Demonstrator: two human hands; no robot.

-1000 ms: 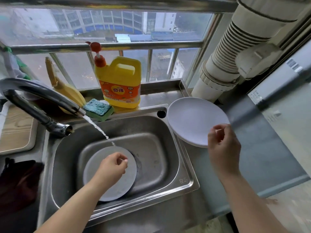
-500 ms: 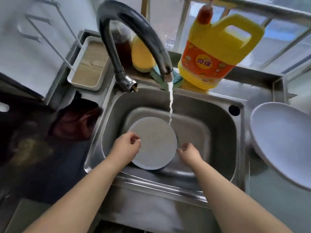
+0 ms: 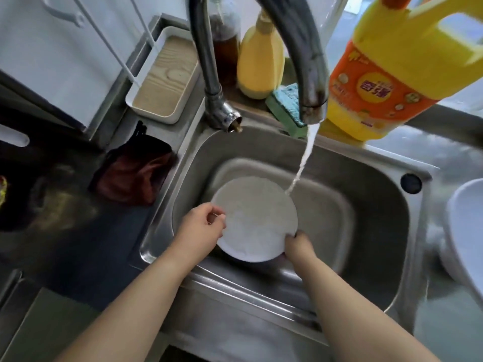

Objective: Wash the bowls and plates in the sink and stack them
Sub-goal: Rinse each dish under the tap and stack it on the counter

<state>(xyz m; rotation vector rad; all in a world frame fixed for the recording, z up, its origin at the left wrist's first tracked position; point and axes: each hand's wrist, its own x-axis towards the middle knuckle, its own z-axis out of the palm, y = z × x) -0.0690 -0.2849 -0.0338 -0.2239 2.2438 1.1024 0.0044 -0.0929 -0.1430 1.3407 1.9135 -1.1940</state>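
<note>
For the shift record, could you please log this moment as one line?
step: rinsing | left hand: grips plate | right hand: grips plate | tap: running | sink

We are seeing a big yellow detergent jug [image 3: 386, 74] with an orange label standing on the ledge behind the basin, and a green-and-blue sponge [image 3: 287, 105] lying just beside it. A smaller yellow bottle [image 3: 258, 61] and a dark brown bottle [image 3: 224, 45] are standing farther left along that ledge. A white tray with a wood-grain bottom [image 3: 164, 77] is sitting on the counter [image 3: 86, 246], and a dark reddish cloth [image 3: 136, 171] is lying crumpled near it.
</note>
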